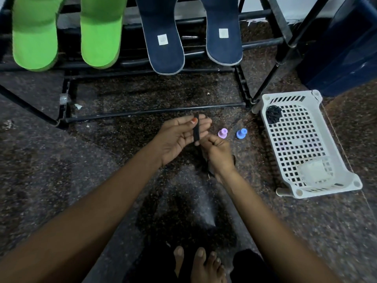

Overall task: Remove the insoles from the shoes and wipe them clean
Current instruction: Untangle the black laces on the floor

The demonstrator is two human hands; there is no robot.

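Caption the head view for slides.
Left hand and right hand pinch a black flat strip before green foam insoles and navy fabric insoles on a black metal rack.

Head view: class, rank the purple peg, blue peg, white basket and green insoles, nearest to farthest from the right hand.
1. Purple peg, just beyond the right hand.
2. Blue peg, further right.
3. White basket, far right.
4. Green insoles, upper left, on the rack.

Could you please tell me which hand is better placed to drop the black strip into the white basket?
Probably the right hand: it pinches the lower end of the flat black strip, and the white perforated plastic basket sits on the floor to that side. The left hand is farther off.
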